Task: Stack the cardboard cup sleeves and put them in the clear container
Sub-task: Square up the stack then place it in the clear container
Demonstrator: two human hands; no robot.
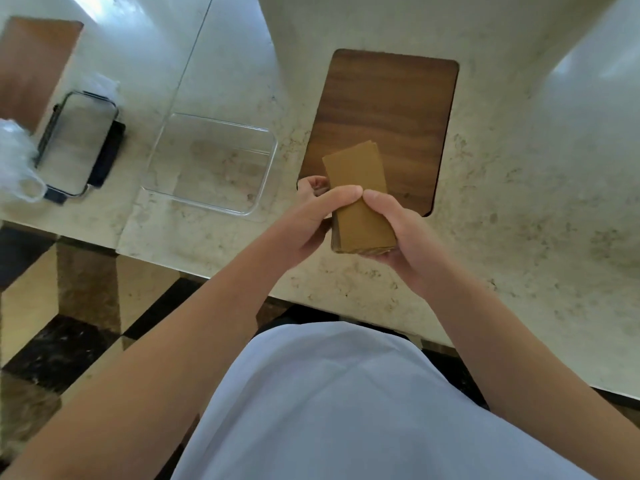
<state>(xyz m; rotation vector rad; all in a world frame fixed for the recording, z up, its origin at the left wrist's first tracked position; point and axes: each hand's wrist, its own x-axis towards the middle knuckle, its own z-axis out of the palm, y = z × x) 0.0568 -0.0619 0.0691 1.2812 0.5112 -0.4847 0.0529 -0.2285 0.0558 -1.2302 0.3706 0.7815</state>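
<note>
A stack of flat brown cardboard cup sleeves [360, 202] is held up above the near edge of a dark wooden board [384, 116]. My right hand [398, 233] cups the stack from below and the right, thumb on top. My left hand [311, 216] grips the stack's left edge, thumb pressed on top next to the right thumb. The upper sleeves jut out beyond the hands, slightly fanned. The clear container [211, 164] stands empty on the marble counter, just left of the board.
A second clear container with a dark frame [79, 143] sits at the far left beside crumpled clear plastic [17, 161]. Another wooden board [34, 67] lies at the back left. The counter's front edge [346, 306] runs below my hands, patterned floor beyond it.
</note>
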